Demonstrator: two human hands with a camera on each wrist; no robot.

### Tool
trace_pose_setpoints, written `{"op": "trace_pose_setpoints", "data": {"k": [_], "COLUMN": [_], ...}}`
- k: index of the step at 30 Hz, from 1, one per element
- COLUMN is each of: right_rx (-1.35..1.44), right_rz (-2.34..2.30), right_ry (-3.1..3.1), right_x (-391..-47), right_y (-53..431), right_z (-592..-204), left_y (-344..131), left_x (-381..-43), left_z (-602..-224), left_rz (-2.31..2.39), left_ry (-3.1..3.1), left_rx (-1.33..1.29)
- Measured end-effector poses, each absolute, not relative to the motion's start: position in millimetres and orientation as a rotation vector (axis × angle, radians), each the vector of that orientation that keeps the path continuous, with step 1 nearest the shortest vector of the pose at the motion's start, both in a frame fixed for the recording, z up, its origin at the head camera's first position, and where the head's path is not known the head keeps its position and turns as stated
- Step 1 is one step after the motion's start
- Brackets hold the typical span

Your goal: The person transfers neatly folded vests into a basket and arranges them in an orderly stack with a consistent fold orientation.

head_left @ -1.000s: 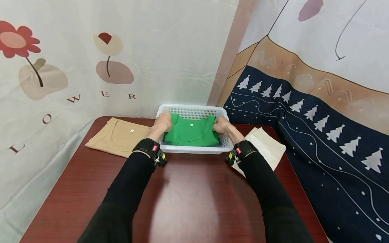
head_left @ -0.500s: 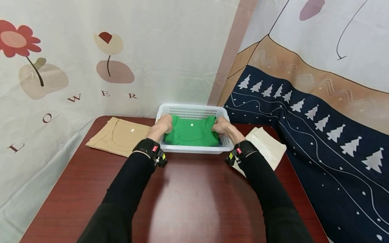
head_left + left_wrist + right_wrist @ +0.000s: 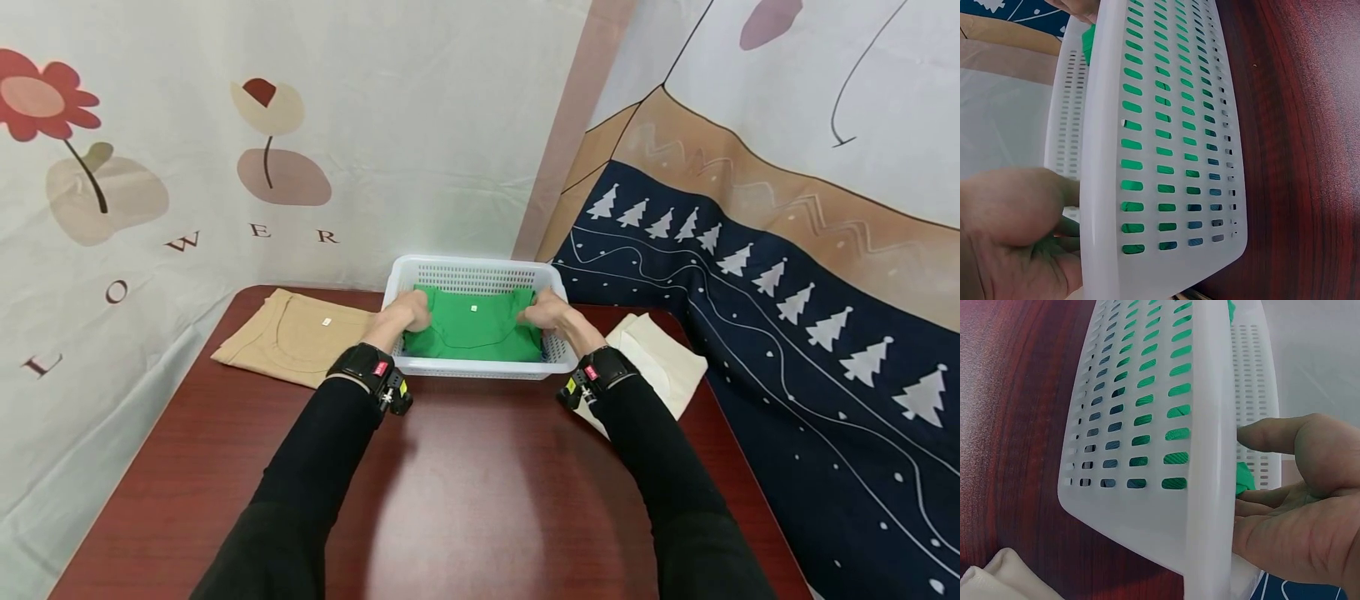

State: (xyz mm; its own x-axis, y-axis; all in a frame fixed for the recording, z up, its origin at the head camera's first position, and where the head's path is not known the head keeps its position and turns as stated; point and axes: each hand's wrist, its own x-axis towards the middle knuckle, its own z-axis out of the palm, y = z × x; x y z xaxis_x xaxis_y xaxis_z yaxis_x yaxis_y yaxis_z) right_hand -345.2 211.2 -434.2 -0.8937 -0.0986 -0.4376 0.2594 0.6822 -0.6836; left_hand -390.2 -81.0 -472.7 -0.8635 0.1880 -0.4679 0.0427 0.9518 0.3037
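A folded green shirt [image 3: 472, 325] with a small white tag at its neckline lies in the white perforated plastic basket [image 3: 480, 367]. My left hand [image 3: 405, 315] reaches over the near rim and touches the shirt's left side. In the left wrist view a gap shows between that thumb [image 3: 1067, 190] and the fingers; the fingertips are hidden behind the rim. My right hand [image 3: 551, 312] is at the shirt's right side. Its thumb [image 3: 1266, 436] stands apart from the fingers in the right wrist view, and a bit of green cloth shows beside the fingers. Blue material appears below the green through the basket holes.
To the left on the reddish-brown table [image 3: 450, 483] lies a folded tan shirt [image 3: 292, 333]. A folded cream cloth [image 3: 663, 362] lies on the right, partly under my right forearm. Printed curtains [image 3: 435, 150] hang right behind the table and along its right side.
Both hands have shifted slightly inward over the shirt, and more of its upper left corner shows. The basket and the other folded cloths have stayed in place.
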Motion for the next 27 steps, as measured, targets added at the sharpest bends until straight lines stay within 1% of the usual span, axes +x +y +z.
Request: {"op": "trace_pose_setpoints", "data": {"k": [4, 6, 11, 20, 27], "right_rx": [0.13, 0.132, 0.152, 0.122, 0.124], "right_rz": [-1.065, -1.061, -1.155, -1.203, -1.081], "right_ry": [2.453, 2.447, 2.38, 2.363, 2.467], "right_x": [-347.6, -348.5, -345.3, -338.6, -337.6], "right_y": [211.0, 211.0, 210.0, 208.2, 207.0], "right_z": [-436.6, -437.3, -436.1, -433.8, -432.6], "left_y": [-83.1, -83.6, -84.9, -83.7, -83.2], "left_x": [-372.7, -359.1, -337.4, -335.3, -332.0], "left_z": [-460.6, -448.9, -432.8, -436.2, -426.2], "left_rz": [0.484, 0.515, 0.597, 0.624, 0.676], "left_ry": [2.6, 2.599, 2.601, 2.626, 2.554], "left_rx": [0.161, 0.168, 0.197, 0.209, 0.176]}}
